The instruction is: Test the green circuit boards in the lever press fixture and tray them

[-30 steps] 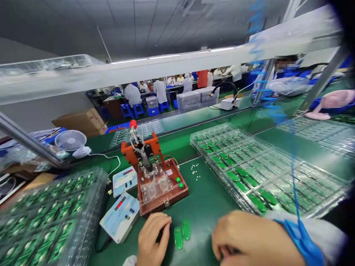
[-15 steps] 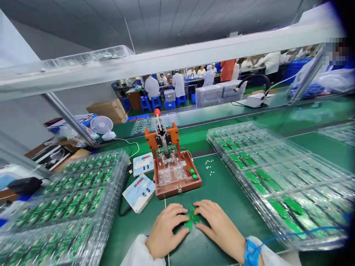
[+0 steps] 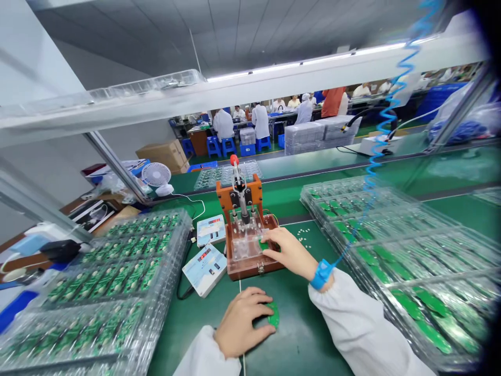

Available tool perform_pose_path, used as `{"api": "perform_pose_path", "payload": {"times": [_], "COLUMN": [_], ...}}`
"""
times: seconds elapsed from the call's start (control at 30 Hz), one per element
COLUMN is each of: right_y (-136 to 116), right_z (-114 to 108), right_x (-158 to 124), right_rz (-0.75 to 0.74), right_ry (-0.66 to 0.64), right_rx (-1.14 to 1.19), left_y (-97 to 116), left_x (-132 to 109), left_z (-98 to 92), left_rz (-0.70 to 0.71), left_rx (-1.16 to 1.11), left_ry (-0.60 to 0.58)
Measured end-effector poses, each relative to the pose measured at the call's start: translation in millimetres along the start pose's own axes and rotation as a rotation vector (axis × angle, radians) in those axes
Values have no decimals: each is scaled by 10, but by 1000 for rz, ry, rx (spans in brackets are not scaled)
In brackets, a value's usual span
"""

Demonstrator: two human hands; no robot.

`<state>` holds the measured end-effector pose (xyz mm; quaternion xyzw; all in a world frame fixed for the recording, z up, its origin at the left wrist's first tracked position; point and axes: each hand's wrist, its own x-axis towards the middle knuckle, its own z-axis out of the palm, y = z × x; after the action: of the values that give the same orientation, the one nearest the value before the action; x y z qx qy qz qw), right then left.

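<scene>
My left hand [image 3: 247,319] rests low over the green mat, thumb and fingers closed around the edge of a round green circuit board [image 3: 274,316]. Farther forward, my right hand [image 3: 287,249] pinches a second green circuit board [image 3: 263,243] at the right side of the test fixture [image 3: 255,267]; the fingers hide part of it. That fixture has a brown base, clear plates, an orange upright and a toggle lever with a red knob [image 3: 234,160]. A blue wrist strap [image 3: 322,274] with a coiled cord circles my right wrist.
Two meter boxes with red digits [image 3: 205,269] stand left of the fixture. A clear tray of boards [image 3: 117,271] lies at left, another stack of trays [image 3: 376,230] at right. Small white pieces [image 3: 304,237] are scattered behind my right hand. A fan [image 3: 156,175] stands at back left.
My right hand has moved forward from beside my left hand to the fixture, carrying one board. My left hand keeps its board on the mat. The view has shifted slightly.
</scene>
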<state>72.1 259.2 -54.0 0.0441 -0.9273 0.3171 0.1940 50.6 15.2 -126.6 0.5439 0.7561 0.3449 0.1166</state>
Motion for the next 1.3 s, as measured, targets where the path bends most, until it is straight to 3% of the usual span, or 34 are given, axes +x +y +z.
{"api": "perform_pose_path", "payload": {"times": [0.13, 0.33, 0.5, 0.63, 0.73, 0.97, 1.3], "right_y": [81, 105, 124, 135, 139, 155, 125], "right_z": [137, 195, 272, 317, 329, 359, 349], "right_x": [121, 24, -52, -76, -84, -103, -101], "right_rz": [-35, -67, -74, -85, -93, -83, -77], "right_ry": [-19, 5, 46, 83, 99, 110, 112], "right_rx": [-14, -34, -33, -28, -25, -27, -23], "left_y": [-20, 26, 83, -114, -291, -358, -377], "left_x": [-5, -2, 94, 331, 525, 662, 622], "left_z": [25, 26, -391, -783, -914, -894, -727], "left_rz": [5, 74, 144, 109, 91, 55, 72], "left_rx": [-17, -59, -59, 134, 214, 235, 219], "left_ry": [8, 109, 313, 488, 523, 455, 547]}}
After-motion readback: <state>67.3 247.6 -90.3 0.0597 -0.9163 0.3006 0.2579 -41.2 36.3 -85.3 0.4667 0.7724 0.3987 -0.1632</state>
